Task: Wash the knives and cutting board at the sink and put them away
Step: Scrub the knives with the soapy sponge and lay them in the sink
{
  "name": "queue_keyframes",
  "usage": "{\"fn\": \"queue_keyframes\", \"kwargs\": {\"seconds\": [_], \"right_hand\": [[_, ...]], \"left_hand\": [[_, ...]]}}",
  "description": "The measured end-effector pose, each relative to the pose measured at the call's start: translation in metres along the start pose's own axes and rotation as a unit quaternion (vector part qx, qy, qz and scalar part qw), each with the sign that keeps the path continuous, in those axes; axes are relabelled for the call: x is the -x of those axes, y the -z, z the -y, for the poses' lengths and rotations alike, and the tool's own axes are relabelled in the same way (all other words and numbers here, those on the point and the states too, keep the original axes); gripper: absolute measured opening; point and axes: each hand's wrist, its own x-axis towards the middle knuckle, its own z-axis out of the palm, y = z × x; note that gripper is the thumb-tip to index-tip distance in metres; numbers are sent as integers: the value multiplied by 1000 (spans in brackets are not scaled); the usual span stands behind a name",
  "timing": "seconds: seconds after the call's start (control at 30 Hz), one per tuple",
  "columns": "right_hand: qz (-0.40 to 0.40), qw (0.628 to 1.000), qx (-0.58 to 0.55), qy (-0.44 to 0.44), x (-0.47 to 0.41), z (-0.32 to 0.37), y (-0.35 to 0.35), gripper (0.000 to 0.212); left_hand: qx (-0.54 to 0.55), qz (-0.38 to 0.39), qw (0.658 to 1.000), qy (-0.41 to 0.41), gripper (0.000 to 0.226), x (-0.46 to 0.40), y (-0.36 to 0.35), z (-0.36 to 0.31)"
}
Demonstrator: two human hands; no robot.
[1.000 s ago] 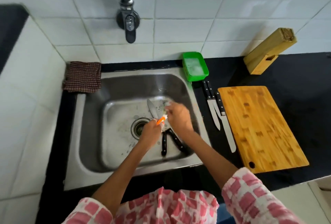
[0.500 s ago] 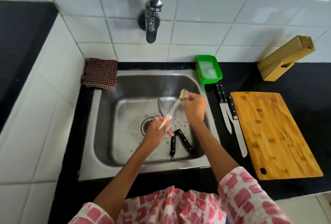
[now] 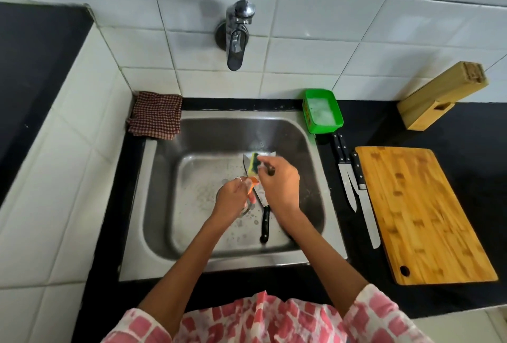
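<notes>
Over the steel sink [image 3: 164,205], my left hand [image 3: 231,198] grips the orange handle of a small knife [image 3: 251,184]. My right hand [image 3: 279,183] pinches a yellow-green sponge [image 3: 253,165] against that knife's blade near its tip. A black-handled knife [image 3: 264,222] lies in the basin below the hands, its blade partly hidden. Two more black-handled knives [image 3: 347,175] [image 3: 366,205] lie on the dark counter right of the sink. Beside them lies the wooden cutting board [image 3: 422,213].
A wooden knife block [image 3: 441,96] stands at the back right. A green tub of soapy water [image 3: 323,111] sits at the sink's back right corner, a checked cloth [image 3: 156,115] at its back left. The tap [image 3: 236,38] is on the tiled wall; no stream shows.
The sponge in my right hand has slid out along the blade toward its tip. My left hand keeps its grip on the orange handle. The camera view has shifted.
</notes>
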Motion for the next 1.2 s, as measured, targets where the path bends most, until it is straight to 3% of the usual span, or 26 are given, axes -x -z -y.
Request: {"fn": "queue_keyframes", "kwargs": {"seconds": [0.1,0.23,0.4,0.47,0.57,0.67,0.77,0.9,0.97,1.07,1.2], "right_hand": [[-14,1000,16,-22,-15,4,3,26],[0,996,55,69,-4,7,-3,28],[-70,996,27,-45,-50,1,17,28],[-49,998,-9,-35,-33,11,15,27],[53,997,-32,-44,27,19,-1,22],[44,997,-13,-54,36,16,-10,12],[6,998,-28,-47,4,27,-6,14],[80,996,-34,-32,25,32,4,11],[105,993,-40,-39,47,26,10,15],[68,995,-35,-62,32,22,6,15],[78,996,34,-23,11,29,-17,17]], "left_hand": [[-11,-21,1000,-21,35,-2,-2,-1],[22,-24,999,-33,35,-2,-4,0],[124,15,992,35,23,4,-6,-3],[209,15,976,66,20,0,-3,-14],[362,6,926,107,21,-9,5,-22],[439,27,890,122,27,-8,6,-23],[466,27,876,126,32,-8,-3,-28],[534,33,836,124,29,-20,5,-35],[534,56,833,136,28,-23,10,-32],[522,84,838,137,20,-26,9,-25],[540,-2,820,190,20,-36,11,-21]]}}
